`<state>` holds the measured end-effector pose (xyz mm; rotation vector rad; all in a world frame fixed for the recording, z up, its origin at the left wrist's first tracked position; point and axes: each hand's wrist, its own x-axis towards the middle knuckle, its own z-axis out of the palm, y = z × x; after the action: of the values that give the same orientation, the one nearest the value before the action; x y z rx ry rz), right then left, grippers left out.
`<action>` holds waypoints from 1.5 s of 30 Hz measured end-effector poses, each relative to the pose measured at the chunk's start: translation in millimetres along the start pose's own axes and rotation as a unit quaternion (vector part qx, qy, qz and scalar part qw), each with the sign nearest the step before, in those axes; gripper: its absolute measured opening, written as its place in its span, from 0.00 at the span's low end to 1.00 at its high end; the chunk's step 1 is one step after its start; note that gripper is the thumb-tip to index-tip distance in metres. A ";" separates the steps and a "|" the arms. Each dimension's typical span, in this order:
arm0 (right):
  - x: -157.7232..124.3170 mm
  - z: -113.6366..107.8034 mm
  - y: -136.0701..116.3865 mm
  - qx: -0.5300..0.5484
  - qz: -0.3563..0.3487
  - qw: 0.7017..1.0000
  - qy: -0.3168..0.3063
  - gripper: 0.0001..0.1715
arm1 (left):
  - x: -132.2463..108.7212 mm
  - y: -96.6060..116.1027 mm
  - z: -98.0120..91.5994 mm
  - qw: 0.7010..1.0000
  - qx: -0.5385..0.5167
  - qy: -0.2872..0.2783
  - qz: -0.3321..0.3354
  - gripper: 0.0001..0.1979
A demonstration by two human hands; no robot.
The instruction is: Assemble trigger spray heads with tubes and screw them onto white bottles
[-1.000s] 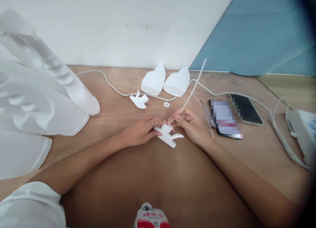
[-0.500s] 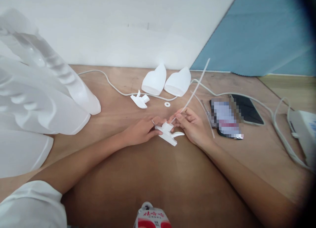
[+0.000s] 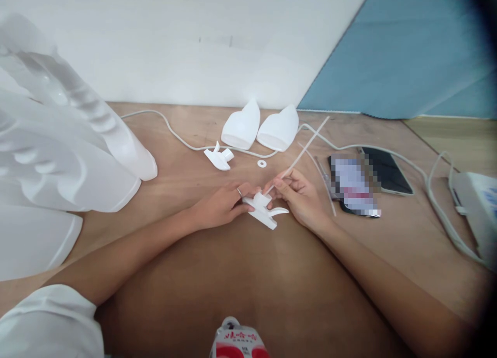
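Note:
My left hand is closed on a white trigger spray head, which lies tilted with its neck facing up and away from me. Between the thumb and fingers of my right hand is a thin translucent dip tube, its lower end at the neck of the spray head. Whether the tube sits inside the neck I cannot tell, as fingers partly cover it. Beyond my hands lie a second trigger spray head and a small white washer. Two white plastic shells stand behind them.
Large white ribbed plastic pieces fill the left side. A second tube lies beside two phones at right. A cable runs along the back. A red and white pouch is at the near edge, a white box far right.
The tube's upper end has swung down and the tube slants lower, its bottom end still at the spray head's neck. Both hands stay nearly in place.

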<state>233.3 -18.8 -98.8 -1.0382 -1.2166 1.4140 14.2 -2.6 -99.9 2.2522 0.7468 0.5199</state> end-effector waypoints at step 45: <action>-3.5 1.8 -10.6 -0.091 0.074 0.992 -0.043 0.18 | 0.7 7.0 -3.6 1.000 0.023 -0.010 0.004 0.17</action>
<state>233.5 -22.1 -88.0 -1.2259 -1.3741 1.4951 15.3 -4.5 -92.2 2.3000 0.7472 0.4882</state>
